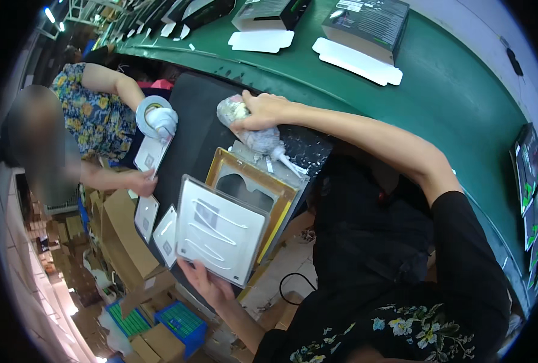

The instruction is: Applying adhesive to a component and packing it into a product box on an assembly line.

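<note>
My left hand (205,283) grips the lower edge of a flat grey-white blister tray (221,231) with white cable-like pieces inside, and holds it tilted over the bench edge. My right hand (263,112) reaches across the black mat (190,130) and closes on a clear plastic bag (251,130) of small pale parts that lies on the mat. A yellow-framed jig (254,181) with a cut-out sits under the tray, between my two hands.
A co-worker in a flowered top sits at the left; the gloved hand (163,121) holds a tape roll (151,109), the other hand (140,181) rests on white cards (148,215). Black boxes (368,24) with white flaps ride the green belt (450,91). Cardboard cartons (123,236) and blue crates (184,320) stand below.
</note>
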Demonstrator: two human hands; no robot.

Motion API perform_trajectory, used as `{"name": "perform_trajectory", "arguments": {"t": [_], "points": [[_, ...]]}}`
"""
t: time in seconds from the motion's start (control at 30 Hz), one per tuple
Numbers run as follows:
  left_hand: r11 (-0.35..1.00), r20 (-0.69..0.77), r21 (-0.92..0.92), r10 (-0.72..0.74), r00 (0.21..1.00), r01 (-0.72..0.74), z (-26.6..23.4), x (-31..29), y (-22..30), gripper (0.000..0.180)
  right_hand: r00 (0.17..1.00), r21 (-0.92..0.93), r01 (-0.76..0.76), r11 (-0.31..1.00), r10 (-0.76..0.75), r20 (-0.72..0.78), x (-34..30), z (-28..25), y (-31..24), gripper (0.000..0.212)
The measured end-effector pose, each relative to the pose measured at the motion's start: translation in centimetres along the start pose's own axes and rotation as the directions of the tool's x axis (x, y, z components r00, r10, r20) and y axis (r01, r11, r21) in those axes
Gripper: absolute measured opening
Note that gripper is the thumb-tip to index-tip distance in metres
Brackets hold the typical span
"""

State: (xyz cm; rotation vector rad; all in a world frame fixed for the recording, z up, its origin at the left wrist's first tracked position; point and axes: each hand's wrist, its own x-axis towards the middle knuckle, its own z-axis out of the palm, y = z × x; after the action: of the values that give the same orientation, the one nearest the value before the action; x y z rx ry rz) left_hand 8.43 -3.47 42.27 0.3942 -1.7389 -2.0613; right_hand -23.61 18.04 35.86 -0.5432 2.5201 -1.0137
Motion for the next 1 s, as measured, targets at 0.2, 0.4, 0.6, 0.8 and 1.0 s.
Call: {"name": "perform_trajectory", "arguments": {"t": [0.2,0.4,0.6,0.8,1.0], "points": [[0.985,0.16,-0.089,-0.133,0.978,0.148,7.4,-1.3,-2.2,0.058,0.917,-0.23,0.14,0.963,-0.214,-0.337,-0.4,-7.6,2.3,0.064],[0.879,0.464,-0.189,-0.313,0.829,0.438,18.0,-4.7,-6.0,0.052,0.849,-0.569,-0.335,0.751,-0.02,-0.528,-4.3,-20.9,17.8,0.049],[0.795,0.601,-0.133,-0.41,0.686,0.591,24.8,-5.0,-9.1,0.049,0.726,-0.67,-0.547,0.501,-0.114,-0.678,-18.6,-20.6,24.7,0.047],[0.881,0.59,-0.078,-0.336,0.735,0.466,28.7,-1.1,-11.3,0.046,0.68,-0.488,-0.528,0.695,0.002,-0.733,-30.7,-18.2,26.0,0.045],[0.875,0.692,0.128,-0.416,0.59,0.467,33.1,1.0,-11.6,0.047,0.57,-0.272,-0.566,0.778,0.132,-0.811,-33.1,-18.3,26.1,0.045]]}}
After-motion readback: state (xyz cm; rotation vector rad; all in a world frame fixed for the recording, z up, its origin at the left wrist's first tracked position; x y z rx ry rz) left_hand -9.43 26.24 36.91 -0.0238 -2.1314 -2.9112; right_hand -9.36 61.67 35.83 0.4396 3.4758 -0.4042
